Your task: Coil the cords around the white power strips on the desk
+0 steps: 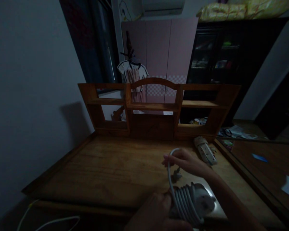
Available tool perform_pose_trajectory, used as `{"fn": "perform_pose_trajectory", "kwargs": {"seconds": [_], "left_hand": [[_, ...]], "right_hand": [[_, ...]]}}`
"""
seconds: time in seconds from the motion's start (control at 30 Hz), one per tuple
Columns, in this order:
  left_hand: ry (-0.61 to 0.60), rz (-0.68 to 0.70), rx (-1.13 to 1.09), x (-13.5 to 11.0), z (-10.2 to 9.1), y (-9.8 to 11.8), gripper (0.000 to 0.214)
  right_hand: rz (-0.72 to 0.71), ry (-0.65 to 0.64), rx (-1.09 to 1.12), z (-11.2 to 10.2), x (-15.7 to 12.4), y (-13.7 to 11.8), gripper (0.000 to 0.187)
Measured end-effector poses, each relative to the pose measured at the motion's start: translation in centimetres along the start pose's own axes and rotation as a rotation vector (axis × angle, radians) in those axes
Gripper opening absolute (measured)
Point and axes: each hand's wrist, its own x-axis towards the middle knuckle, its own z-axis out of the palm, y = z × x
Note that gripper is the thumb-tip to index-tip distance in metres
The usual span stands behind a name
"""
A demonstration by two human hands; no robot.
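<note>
— Taking the middle of the view as the hub, what takes up the most space?

— The wooden surface (pixel 106 166), broad from four round to eight o'clock. A pale wall (pixel 33 96) bounds it at nine, and a raised rail (pixel 249 183) runs along its edge at four. The widest room for moving lies toward seven and eight, left of the hands.

— And beyond it?

— A dark cabinet (pixel 252 48) at two, a pink wardrobe (pixel 157 48) at twelve, then a wooden shelf unit (pixel 151 126) along the far edge, spanning nine to three.

— Can you read any writing?

— The yellow bags (pixel 221 12) between one and two carry reddish marks, too dim to read.

— How are the hands?

— The left hand (pixel 156 208), just before six, is curled around the near side of a cord bundle (pixel 188 203) at five; its fingertips are hidden. The right hand (pixel 185 162), at four, pinches a pale cord (pixel 169 173) that loops up from those windings.

— Anything smaller?

— A white power strip (pixel 207 153) lies at four, beyond the right forearm, near the rail. Smallest is a grey plug (pixel 177 175) at five, between the right hand and the bundle.
</note>
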Motion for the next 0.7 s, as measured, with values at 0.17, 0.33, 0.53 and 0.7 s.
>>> {"fn": "perform_pose_trajectory", "kwargs": {"seconds": [0.17,0.33,0.53,0.7], "left_hand": [[-0.023,-0.021,-0.083,0.0,-0.2,-0.1,0.051],[0.007,-0.004,-0.314,0.3,0.3,-0.8,0.053],[0.091,-0.113,-0.673,0.5,1.0,-2.6,0.078],[0.154,-0.056,-0.705,0.6,1.3,-3.6,0.083]], "right_hand": [[-0.075,0.440,-0.111,-0.5,1.1,2.0,0.043],[-0.312,0.101,-0.091,0.2,1.2,1.8,0.027],[-0.295,0.139,-0.182,2.2,2.5,4.1,0.050],[-0.380,0.054,-0.231,4.1,3.7,4.1,0.048]]}}
